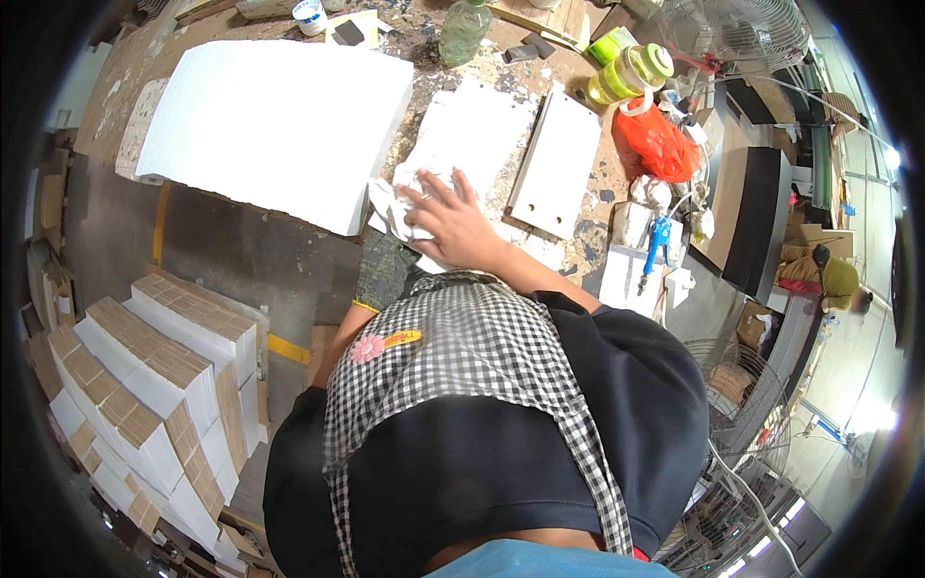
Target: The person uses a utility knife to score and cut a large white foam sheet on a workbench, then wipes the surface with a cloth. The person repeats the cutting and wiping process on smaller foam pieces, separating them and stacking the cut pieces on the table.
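My right hand (448, 220) lies with its fingers spread over a bunched white cloth (416, 186), at the near end of a white panel (472, 125). On the left, my forearm in a dark patterned sleeve cover (387, 270) reaches up to the same spot. White fabric lies at the end of that sleeve; whether it is a glove or part of the cloth I cannot tell, and my left fingers do not show. Just right of the panel lies a stack of narrow white boards (559, 164) with small holes.
A tall stack of white boards (279, 125) fills the table's left side. A green bottle (631, 75), red plastic bag (657, 140) and blue-handled tool (659, 241) stand or lie at right. Stacked panels (164, 366) rise on the floor at left; a wire fan (737, 385) is behind right.
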The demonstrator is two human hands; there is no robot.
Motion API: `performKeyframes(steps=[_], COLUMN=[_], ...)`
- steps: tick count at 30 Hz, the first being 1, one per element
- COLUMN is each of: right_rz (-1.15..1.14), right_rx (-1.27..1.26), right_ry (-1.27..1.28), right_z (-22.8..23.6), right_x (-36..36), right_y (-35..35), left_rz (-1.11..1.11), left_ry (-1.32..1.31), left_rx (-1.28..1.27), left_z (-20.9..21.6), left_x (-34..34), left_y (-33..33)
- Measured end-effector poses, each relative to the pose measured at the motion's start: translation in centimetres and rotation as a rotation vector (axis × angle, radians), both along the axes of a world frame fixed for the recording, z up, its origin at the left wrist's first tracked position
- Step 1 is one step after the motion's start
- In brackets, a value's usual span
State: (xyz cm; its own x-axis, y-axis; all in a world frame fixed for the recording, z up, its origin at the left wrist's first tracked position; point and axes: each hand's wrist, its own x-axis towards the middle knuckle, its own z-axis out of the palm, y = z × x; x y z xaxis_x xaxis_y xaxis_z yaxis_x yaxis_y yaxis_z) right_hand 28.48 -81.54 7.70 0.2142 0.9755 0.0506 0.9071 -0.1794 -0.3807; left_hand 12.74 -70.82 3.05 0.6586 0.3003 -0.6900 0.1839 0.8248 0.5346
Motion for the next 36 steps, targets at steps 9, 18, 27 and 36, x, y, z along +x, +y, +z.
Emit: performKeyframes(steps=[9,18,27,36], right_rz=[-0.892,-0.066,-0.684,-0.572], right_rx=[0.202,0.794,0.712,0.227], right_ry=[0.109,0.209,0.455,0.808], right_z=[-8.8,6.2,-4.8,1.4], right_x=[24.2,1.7,23.5,11.3], right_y=[0.3,3.5,4.6,0.2], left_rz=[-0.247,-0.394,-0.364,-0.761], left_ry=[0.127,0.389,-0.063,-0.232], left_rx=[0.573,1.195,1.753,2.35], left_z=[1.5,9.9,6.8,-1.7], left_x=[-0.5,0.3,-0.6,-0.3], left_y=[1.0,1.0,0.5,0.4])
